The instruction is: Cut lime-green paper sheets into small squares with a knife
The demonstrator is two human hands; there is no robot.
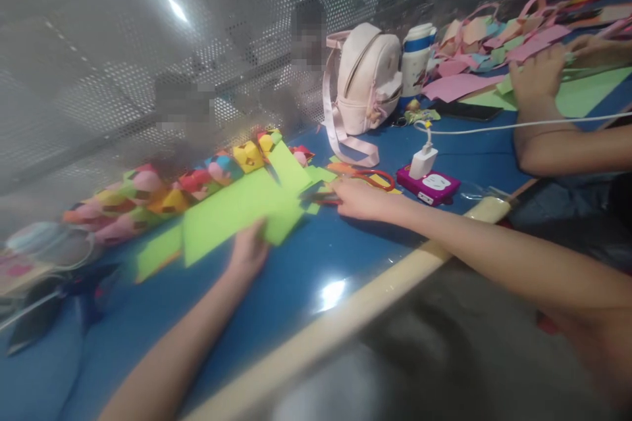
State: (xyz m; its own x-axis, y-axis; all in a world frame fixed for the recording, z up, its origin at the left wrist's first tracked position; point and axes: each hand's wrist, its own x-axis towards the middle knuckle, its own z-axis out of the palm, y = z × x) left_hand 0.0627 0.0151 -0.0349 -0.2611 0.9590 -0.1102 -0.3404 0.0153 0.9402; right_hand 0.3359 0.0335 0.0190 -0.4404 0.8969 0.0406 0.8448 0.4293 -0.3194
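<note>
My left hand (249,247), blurred by motion, grips the lower edge of a bright green sheet of paper (227,210). Across from it, my right hand (353,197) is closed on a pair of scissors (378,176) with red-orange handles. The dark blades lie at the right edge of the green paper, and whether they are apart is too blurred to tell. A green strip (289,164) stands up beside the blades, and small green pieces lie around them. Another green sheet (158,253) sits at the left, partly under the held one.
Colourful folded-paper pieces (170,200) line the back of the blue table (296,302). A pale backpack (370,79), a bottle (417,62), a purple power strip (427,184) with a white charger, and a phone (467,110) stand or lie rightward. A co-worker's hand (538,75) rests on green paper.
</note>
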